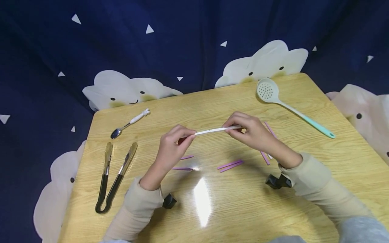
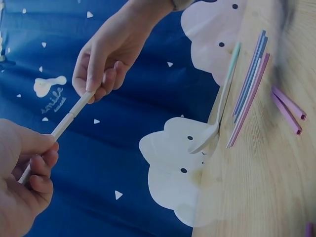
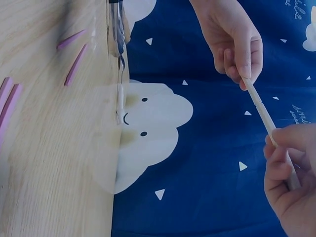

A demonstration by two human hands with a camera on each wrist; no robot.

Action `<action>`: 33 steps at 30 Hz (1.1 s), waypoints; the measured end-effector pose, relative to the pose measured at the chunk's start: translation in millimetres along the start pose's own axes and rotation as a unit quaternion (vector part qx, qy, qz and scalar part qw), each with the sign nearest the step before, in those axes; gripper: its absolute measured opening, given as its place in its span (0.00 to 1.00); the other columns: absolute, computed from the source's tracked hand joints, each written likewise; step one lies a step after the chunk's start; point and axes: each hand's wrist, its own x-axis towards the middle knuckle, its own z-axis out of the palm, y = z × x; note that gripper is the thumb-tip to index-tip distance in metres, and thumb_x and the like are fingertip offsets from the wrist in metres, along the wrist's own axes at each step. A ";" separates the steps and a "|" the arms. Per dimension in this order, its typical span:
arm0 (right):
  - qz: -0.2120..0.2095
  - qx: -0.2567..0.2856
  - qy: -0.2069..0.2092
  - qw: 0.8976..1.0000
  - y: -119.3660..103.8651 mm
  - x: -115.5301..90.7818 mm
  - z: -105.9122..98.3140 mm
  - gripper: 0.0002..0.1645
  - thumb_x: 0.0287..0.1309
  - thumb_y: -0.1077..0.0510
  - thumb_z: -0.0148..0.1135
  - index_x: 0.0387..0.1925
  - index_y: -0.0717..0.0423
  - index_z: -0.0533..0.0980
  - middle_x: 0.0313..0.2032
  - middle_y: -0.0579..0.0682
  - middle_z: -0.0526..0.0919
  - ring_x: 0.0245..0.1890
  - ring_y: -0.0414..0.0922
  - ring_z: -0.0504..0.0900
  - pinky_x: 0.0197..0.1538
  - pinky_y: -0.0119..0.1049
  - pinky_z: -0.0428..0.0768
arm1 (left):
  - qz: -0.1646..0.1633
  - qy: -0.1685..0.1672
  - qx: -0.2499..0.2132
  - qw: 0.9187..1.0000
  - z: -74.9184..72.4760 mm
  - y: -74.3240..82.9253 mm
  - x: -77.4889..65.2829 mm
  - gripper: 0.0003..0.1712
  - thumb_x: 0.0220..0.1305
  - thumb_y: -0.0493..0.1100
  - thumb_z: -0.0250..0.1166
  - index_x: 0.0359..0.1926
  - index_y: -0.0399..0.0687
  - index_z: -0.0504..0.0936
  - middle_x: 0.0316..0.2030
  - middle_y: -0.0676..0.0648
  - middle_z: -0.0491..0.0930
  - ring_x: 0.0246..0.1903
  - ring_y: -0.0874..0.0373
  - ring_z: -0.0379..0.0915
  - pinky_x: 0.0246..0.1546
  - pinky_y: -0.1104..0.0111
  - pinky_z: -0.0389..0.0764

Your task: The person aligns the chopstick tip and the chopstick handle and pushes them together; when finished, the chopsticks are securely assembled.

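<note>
A thin white straw-like stick (image 1: 217, 129) is held nearly level above the table, with a small joint or nick near its middle. My left hand (image 1: 173, 145) pinches it between thumb and fingers on one side. On the other side my right hand (image 1: 250, 131) pinches it the same way, the stick's end reaching past the fingers. Both wrist views show the mark on the stick (image 2: 63, 125) between the hands. Below them lie two purple sticks (image 1: 230, 164) side by side. More purple sticks (image 1: 182, 168) lie partly behind the left hand.
Near the right forearm lie purple, blue (image 2: 249, 79) and white sticks, partly covered in the head view. Tongs (image 1: 104, 182) with black handles and a spoon (image 1: 127, 125) lie at left. A slotted skimmer (image 1: 291, 106) lies at the back right. A dark blue curtain hangs behind the table.
</note>
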 end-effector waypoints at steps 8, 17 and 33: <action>-0.019 0.003 0.001 1.000 -1.6 -1.3 -1.4 0.10 0.45 0.73 0.62 0.28 0.57 0.77 0.26 0.43 0.75 0.23 0.34 0.69 0.23 0.23 0.67 | -0.008 0.007 -0.009 1.000 3.0 1.7 0.5 0.04 0.49 0.30 0.66 0.29 0.37 0.82 0.23 0.48 0.77 0.18 0.63 0.63 0.17 0.72 0.67; -0.023 0.013 0.004 1.000 -5.5 -1.5 -1.2 0.02 0.52 0.68 0.59 0.29 0.60 0.77 0.26 0.43 0.73 0.22 0.35 0.67 0.22 0.23 0.66 | 0.000 0.014 -0.017 1.000 2.6 5.6 1.3 0.04 0.49 0.29 0.66 0.29 0.37 0.81 0.22 0.47 0.76 0.19 0.63 0.63 0.17 0.71 0.68; -0.001 0.008 -0.010 1.000 -6.8 3.3 -3.4 0.05 0.50 0.70 0.61 0.29 0.59 0.77 0.26 0.43 0.75 0.23 0.34 0.69 0.23 0.24 0.67 | -0.002 0.012 -0.012 1.000 3.9 2.1 4.4 0.03 0.49 0.31 0.66 0.29 0.38 0.82 0.23 0.48 0.77 0.20 0.62 0.65 0.19 0.72 0.69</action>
